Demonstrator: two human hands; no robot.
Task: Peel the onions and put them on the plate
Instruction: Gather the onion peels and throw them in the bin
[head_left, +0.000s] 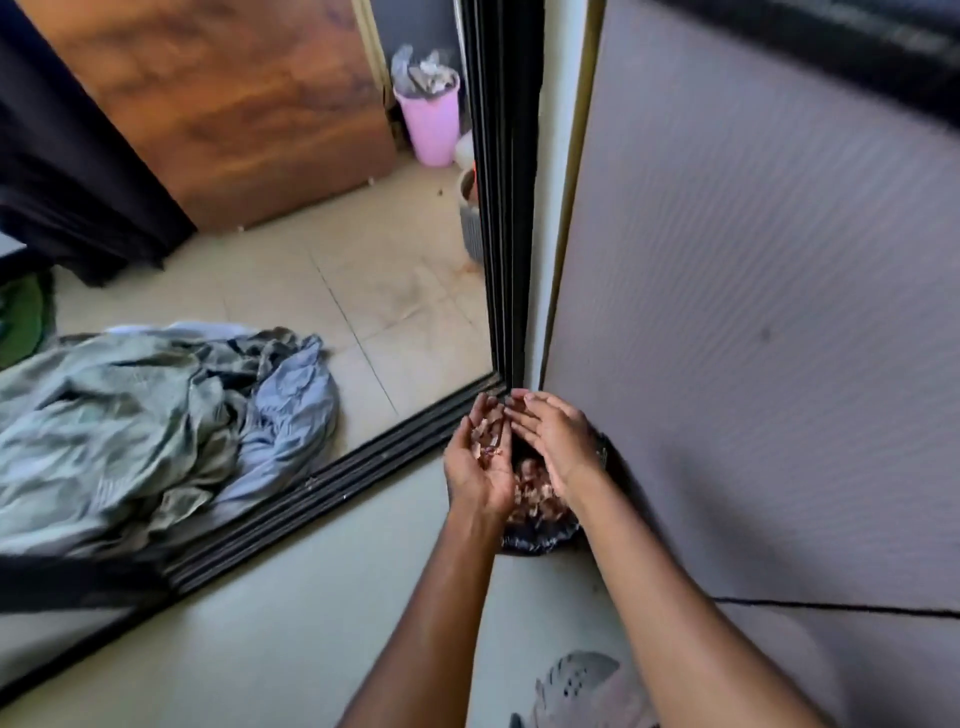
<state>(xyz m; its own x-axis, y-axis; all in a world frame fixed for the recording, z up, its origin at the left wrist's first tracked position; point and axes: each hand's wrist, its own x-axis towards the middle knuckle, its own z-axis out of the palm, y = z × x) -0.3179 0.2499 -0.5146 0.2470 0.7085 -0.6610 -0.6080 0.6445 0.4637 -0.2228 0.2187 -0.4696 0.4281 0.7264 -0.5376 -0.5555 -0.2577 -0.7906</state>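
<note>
My left hand (480, 457) is held palm up with straight fingers, and bits of reddish onion peel (487, 441) lie on the palm. My right hand (553, 441) is beside it, fingers straight, palm facing the left hand. Both hover over a black bag-lined bin (535, 540) on the floor by the wall. More onion peel (535, 499) lies piled in the bin. No onions or plate are in view.
A black sliding-door track (332, 483) runs diagonally left of the bin. Crumpled grey cloth (156, 426) lies on the tiled floor beyond it. A pink bin (431, 119) stands far back. The grey wall (753, 312) is at right. A grey shoe (576, 680) is near my feet.
</note>
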